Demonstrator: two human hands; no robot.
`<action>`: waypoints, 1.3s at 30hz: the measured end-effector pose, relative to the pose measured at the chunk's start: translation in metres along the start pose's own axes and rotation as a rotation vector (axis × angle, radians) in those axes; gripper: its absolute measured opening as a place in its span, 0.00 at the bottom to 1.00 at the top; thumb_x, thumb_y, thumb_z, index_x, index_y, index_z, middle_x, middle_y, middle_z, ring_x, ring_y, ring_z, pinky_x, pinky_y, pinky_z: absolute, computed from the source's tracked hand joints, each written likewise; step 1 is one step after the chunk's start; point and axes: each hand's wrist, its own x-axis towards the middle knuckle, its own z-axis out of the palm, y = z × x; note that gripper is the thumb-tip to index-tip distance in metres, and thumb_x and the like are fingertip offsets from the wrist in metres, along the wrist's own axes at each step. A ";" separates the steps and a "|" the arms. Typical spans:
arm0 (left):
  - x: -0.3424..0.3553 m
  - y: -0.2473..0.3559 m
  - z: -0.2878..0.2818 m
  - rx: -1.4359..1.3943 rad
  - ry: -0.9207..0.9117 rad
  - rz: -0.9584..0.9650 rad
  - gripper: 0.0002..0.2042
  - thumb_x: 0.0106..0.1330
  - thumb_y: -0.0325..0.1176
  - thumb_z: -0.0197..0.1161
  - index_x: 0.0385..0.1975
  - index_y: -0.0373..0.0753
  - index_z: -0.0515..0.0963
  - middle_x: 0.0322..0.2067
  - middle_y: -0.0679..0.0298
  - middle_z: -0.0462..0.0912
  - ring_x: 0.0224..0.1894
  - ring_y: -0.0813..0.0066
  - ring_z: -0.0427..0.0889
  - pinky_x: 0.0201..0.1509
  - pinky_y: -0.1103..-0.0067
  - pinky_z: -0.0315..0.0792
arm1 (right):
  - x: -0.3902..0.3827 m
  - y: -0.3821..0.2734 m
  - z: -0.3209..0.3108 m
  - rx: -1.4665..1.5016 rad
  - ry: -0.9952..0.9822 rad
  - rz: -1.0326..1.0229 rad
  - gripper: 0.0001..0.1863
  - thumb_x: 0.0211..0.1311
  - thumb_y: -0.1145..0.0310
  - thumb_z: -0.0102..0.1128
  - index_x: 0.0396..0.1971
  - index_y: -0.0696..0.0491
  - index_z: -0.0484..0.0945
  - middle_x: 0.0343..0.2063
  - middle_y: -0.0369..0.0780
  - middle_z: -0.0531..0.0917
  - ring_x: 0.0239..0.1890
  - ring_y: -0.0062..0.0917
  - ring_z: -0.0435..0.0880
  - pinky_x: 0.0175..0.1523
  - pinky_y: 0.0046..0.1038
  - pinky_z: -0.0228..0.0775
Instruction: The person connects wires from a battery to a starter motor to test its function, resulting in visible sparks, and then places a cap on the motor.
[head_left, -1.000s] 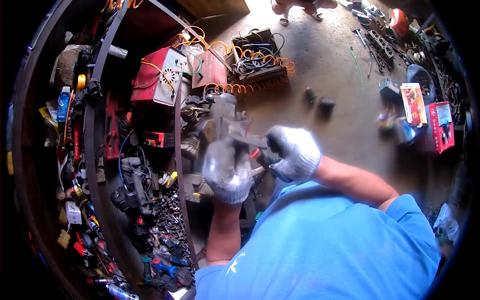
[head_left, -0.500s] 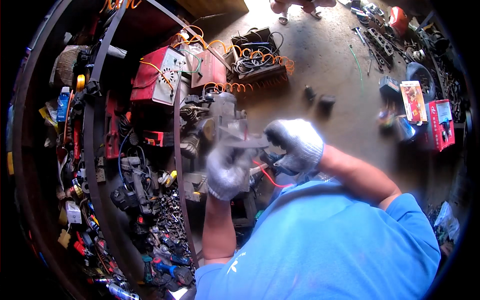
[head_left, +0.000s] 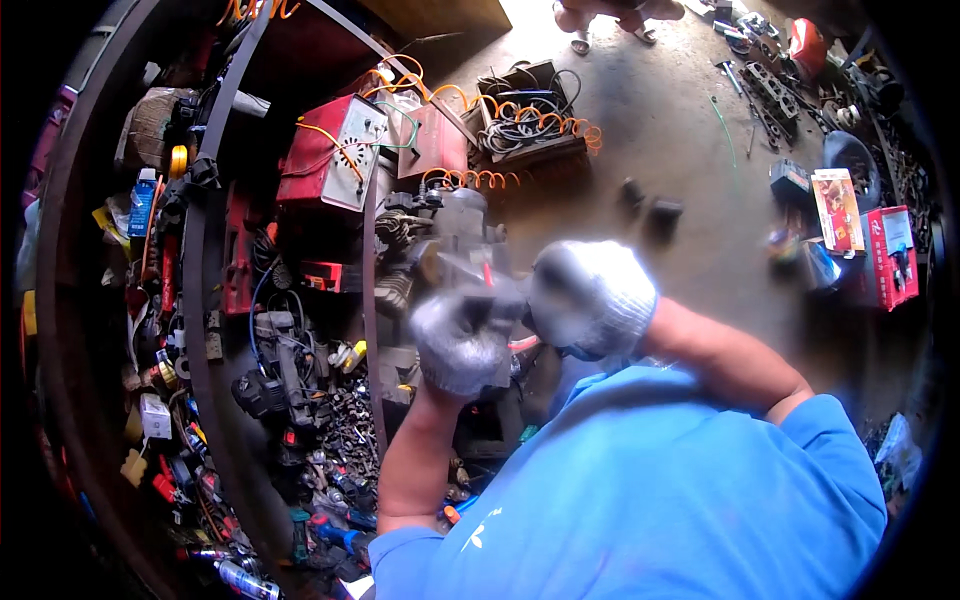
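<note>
My left hand [head_left: 460,343], in a pale work glove, is closed round a flat grey metal piece [head_left: 497,300], blurred, with a small red mark near it. My right hand [head_left: 597,300], gloved alike, curls close against the right side of that piece. A dark object sits partly hidden under its fingers, too smeared to name. A short pinkish-red hose [head_left: 523,343] shows between the two hands. Just beyond them stands a grey metal machine [head_left: 462,215] with ribbed parts at its left.
At left, a rack's upright [head_left: 205,300] borders shelves crowded with tools. A red-and-white box unit [head_left: 328,150] and a crate of cables [head_left: 530,120] stand farther off. Two dark blocks [head_left: 662,210] lie on the floor. At right is a red box [head_left: 888,255]. Another person's feet [head_left: 580,42] show at the top.
My right hand has closed in toward the metal piece; the gap between its thumb and fingers no longer shows. Less of the red hose is visible. The view has shifted slightly.
</note>
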 end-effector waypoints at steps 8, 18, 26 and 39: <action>0.017 -0.018 0.005 0.029 0.196 -0.083 0.06 0.62 0.20 0.68 0.37 0.31 0.87 0.29 0.61 0.90 0.31 0.77 0.88 0.40 0.76 0.83 | 0.024 -0.002 0.014 -0.109 0.299 -0.063 0.22 0.51 0.53 0.77 0.37 0.55 0.84 0.32 0.49 0.86 0.36 0.48 0.88 0.42 0.45 0.81; 0.018 -0.053 0.028 -0.068 0.335 -0.243 0.09 0.61 0.17 0.63 0.37 0.31 0.89 0.30 0.60 0.92 0.32 0.79 0.89 0.39 0.80 0.81 | 0.037 0.018 0.046 -0.135 0.410 -0.037 0.24 0.48 0.54 0.78 0.38 0.55 0.82 0.32 0.49 0.85 0.35 0.48 0.87 0.42 0.46 0.80; 0.013 -0.073 0.026 0.082 0.359 -0.274 0.15 0.70 0.36 0.74 0.25 0.33 0.81 0.19 0.71 0.77 0.27 0.85 0.68 0.33 0.78 0.69 | 0.039 0.014 0.065 -0.086 0.363 0.144 0.23 0.51 0.53 0.78 0.38 0.55 0.82 0.33 0.52 0.86 0.38 0.50 0.87 0.44 0.46 0.80; 0.003 -0.065 0.002 0.177 0.304 -0.224 0.14 0.67 0.23 0.62 0.52 0.34 0.83 0.39 0.54 0.90 0.39 0.65 0.90 0.45 0.70 0.82 | 0.042 0.000 0.059 0.114 -0.026 0.318 0.27 0.59 0.46 0.74 0.42 0.56 0.79 0.36 0.51 0.87 0.40 0.49 0.89 0.45 0.44 0.80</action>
